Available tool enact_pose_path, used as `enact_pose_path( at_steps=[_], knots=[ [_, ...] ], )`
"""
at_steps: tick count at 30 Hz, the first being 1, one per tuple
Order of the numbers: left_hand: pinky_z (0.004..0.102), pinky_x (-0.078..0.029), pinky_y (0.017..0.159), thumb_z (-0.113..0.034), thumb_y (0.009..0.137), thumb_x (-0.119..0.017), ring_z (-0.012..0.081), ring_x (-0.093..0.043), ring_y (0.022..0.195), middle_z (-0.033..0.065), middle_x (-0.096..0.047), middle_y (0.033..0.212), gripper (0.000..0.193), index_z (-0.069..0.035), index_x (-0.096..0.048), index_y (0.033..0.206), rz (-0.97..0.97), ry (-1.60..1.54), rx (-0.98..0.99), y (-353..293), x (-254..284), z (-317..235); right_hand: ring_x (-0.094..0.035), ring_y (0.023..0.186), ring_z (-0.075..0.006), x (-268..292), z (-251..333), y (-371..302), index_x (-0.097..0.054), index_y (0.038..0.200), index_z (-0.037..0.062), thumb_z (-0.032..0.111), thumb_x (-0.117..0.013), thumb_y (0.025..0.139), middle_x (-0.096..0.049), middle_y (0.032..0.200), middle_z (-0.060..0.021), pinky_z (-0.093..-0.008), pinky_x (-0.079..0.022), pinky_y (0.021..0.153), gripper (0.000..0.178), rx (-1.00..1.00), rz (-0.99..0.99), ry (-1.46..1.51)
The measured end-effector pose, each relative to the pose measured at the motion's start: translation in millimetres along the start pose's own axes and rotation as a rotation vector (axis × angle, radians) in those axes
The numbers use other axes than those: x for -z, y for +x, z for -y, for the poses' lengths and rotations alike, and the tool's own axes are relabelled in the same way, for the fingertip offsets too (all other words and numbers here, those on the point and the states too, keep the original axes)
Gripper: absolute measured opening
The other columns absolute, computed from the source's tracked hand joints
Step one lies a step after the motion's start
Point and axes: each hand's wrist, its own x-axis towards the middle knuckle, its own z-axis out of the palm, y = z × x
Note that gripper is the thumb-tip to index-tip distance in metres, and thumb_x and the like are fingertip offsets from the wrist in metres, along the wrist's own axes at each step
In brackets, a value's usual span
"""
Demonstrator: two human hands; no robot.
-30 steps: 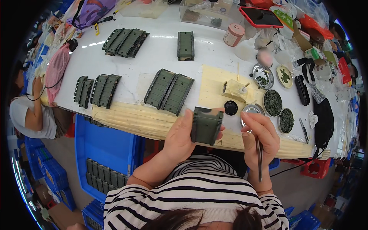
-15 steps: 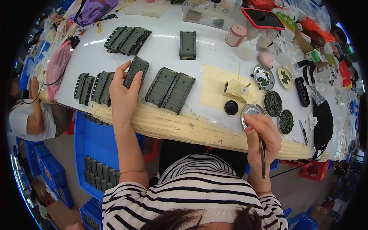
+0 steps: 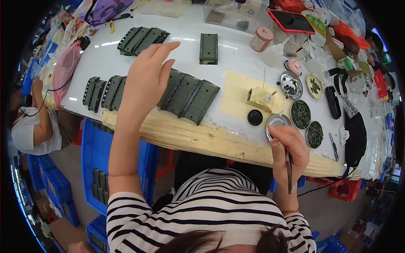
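Observation:
My left hand (image 3: 145,80) is raised over the table with index finger and thumb apart, nothing visible between them. Its wrist partly covers the green ribbed panels below. Just right of it lies a row of dark green camouflage panels (image 3: 190,95), side by side. Beyond its fingers is another row of green panels (image 3: 143,41); a single green panel (image 3: 209,49) lies apart to the right. Narrower green pieces (image 3: 94,93) rest on its left. At the table's front edge, my right hand (image 3: 291,152) is closed round metal tweezers (image 3: 289,173), which point back toward me.
Near my right hand stand round tins of dark green flakes (image 3: 300,114), a black round lid (image 3: 255,117) and a cream-wrapped bottle (image 3: 263,99) on yellow paper. A red-cased phone (image 3: 291,22) lies at the back right. A blue crate (image 3: 90,168) sits below left; someone works at far left.
My left hand has let go of the green panel, which now lies beside the front middle row. The hand has lifted away toward the far row. My right hand stays put.

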Motion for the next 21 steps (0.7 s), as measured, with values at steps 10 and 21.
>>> enact_pose_path(
  at_steps=[10, 21],
  knots=[
    [0.0452, -0.032, 0.112, 0.010, 0.076, -0.055, 0.0203, -0.034, 0.136, 0.0015, -0.045, 0.140, 0.051, -0.015, -0.053, 0.120, 0.398, 0.619, -0.731, 101.5, -69.8, 32.1, -0.060, 0.072, -0.0159, 2.8, 5.3, -4.6, -0.069, 0.100, -0.0008, 0.004, -0.069, 0.080, -0.065, 0.093, -0.0127, -0.0226, -0.045, 0.057, 0.020, 0.008, 0.018, 0.015],
    [0.0301, -0.043, 0.065, -0.019, 0.063, -0.079, 0.0246, -0.053, 0.074, 0.0104, -0.057, 0.085, 0.058, 0.000, -0.060, 0.115, 0.457, -0.573, -0.378, -16.4, 19.7, -49.9, -0.055, 0.065, -0.0169, 22.2, -17.4, -12.0, -0.069, 0.097, -0.0011, 0.049, -0.046, 0.093, -0.059, 0.080, -0.0097, -0.0272, -0.043, 0.061, 0.055, -0.089, -0.081, 0.091]
  ],
)
